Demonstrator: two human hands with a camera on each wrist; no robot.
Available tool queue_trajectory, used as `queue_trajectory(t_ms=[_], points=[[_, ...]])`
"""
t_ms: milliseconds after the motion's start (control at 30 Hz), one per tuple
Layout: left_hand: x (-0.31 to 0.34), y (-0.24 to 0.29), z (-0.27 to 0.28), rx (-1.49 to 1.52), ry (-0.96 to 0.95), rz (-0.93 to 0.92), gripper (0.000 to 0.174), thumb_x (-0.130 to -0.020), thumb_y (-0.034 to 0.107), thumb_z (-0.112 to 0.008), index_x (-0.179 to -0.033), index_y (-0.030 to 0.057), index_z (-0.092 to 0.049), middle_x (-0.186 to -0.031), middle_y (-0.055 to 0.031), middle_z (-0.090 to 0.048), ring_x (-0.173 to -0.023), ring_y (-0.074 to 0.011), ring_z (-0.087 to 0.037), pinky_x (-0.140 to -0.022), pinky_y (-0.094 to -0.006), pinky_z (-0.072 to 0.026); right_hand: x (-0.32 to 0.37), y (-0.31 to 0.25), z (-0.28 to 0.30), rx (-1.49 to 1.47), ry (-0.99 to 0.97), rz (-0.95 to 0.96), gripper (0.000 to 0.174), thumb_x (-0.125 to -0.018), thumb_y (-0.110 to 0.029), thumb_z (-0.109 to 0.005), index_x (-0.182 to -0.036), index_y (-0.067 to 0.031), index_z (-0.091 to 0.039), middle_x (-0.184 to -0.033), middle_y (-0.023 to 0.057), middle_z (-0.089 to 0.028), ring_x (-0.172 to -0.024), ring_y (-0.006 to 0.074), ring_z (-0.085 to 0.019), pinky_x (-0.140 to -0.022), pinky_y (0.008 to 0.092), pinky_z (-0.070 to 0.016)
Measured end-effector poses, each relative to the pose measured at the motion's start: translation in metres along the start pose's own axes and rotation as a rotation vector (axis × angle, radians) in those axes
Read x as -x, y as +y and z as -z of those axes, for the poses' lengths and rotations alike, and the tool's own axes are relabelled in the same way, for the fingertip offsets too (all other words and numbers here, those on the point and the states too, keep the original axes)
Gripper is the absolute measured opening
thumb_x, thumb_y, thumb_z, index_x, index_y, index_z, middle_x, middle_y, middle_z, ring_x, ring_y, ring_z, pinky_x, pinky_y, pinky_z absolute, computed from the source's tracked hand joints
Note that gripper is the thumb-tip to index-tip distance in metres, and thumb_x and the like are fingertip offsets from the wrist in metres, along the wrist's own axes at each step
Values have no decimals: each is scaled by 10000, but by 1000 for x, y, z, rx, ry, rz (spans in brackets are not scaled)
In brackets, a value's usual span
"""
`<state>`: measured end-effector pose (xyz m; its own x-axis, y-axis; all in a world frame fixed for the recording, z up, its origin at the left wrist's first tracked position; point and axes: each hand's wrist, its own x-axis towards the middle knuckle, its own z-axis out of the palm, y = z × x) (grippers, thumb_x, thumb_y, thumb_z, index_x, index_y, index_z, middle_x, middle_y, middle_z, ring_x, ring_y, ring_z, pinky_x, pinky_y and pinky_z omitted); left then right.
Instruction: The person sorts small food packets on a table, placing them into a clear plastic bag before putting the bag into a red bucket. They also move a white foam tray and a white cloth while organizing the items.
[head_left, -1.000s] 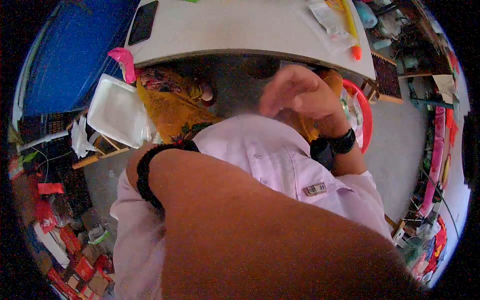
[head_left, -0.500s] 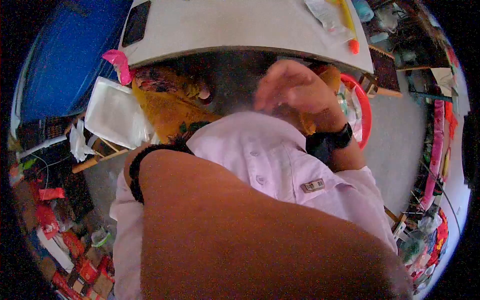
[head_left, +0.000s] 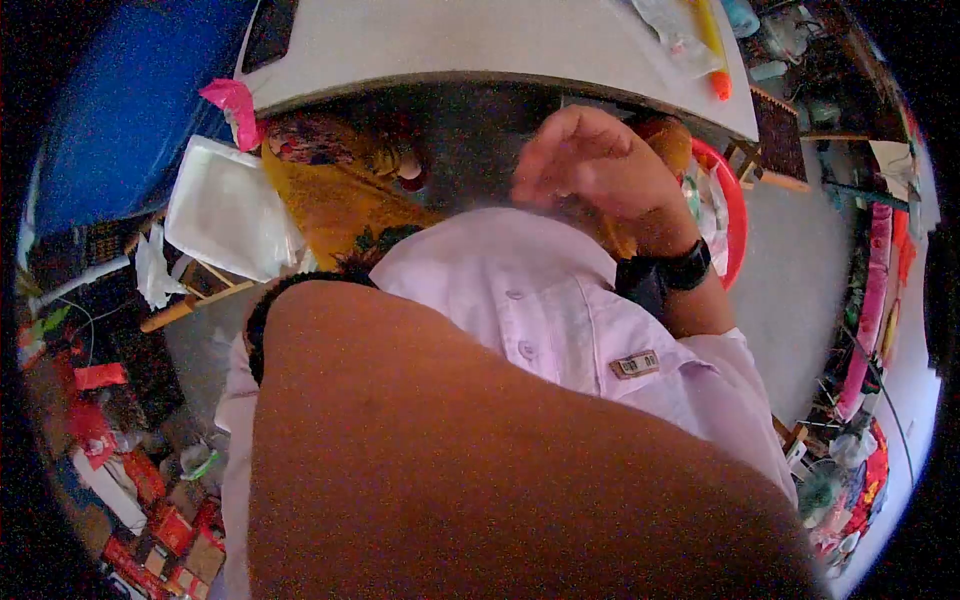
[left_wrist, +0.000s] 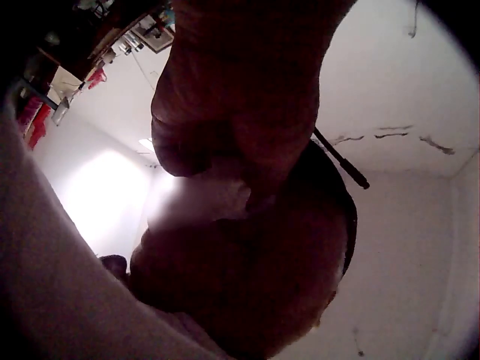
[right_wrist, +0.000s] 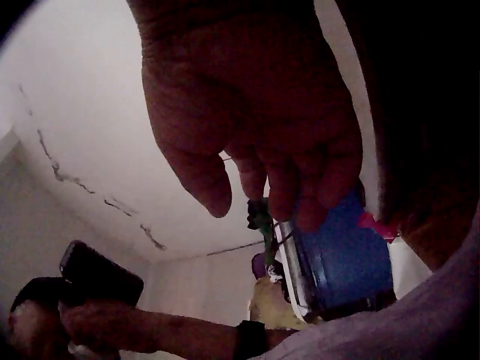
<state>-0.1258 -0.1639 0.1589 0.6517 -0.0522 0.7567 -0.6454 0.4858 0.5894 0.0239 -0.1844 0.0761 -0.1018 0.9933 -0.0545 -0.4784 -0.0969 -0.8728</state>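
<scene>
My right hand point(head_left: 605, 175) hangs above the lap, just in front of the table edge, with a black watch point(head_left: 687, 265) on its wrist. Its fingers are relaxed and slightly curled, with nothing in them in the right wrist view. The left forearm point(head_left: 470, 430) crosses the head view close to the camera, a black band point(head_left: 258, 330) round it; the hand itself lies outside that view. In the left wrist view my left hand point(left_wrist: 240, 97) is raised against the darkened face, its fingertips lost in shadow. A black box-shaped device point(right_wrist: 101, 274) sits at the head above that hand.
On the white table point(head_left: 430, 45) lie a dark phone point(head_left: 270, 30) and a yellow stick with an orange tip point(head_left: 715, 55) beside clear plastic. A white tray point(head_left: 225, 215) stands left, a red tub point(head_left: 735, 220) right. Another person's yellow garment point(head_left: 320, 185) shows beneath the table edge.
The left forearm spreads further left and fills more of the head view. The table edge has shifted slightly upward in view. My right hand keeps nearly the same pose over the lap.
</scene>
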Motion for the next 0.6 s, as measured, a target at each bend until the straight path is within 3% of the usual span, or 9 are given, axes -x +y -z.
queue_trajectory(t_ms=[300, 600], points=[[-12, 10, -6, 67, -97, -12, 176, -621, 59, -551, -786, 36, -497, -715, -74, -511, -611, -186, -503, -546, -270, -405, -1, 3, -1, -61, 70, -42, 327, -650, -196, -613, -909, -47, -478, -825, 129, -542, -773, 216, -530, -646, 286, -420], [-27, 18, 3, 21, -140, -12, 176, -620, 57, -548, -787, 35, -498, -713, -78, -513, -605, -195, -506, -542, -275, -407, -3, 4, 8, 57, -16, -33, 346, -664, -212, -608, -928, -41, -464, -854, 130, -536, -788, 219, -527, -654, 298, -422]])
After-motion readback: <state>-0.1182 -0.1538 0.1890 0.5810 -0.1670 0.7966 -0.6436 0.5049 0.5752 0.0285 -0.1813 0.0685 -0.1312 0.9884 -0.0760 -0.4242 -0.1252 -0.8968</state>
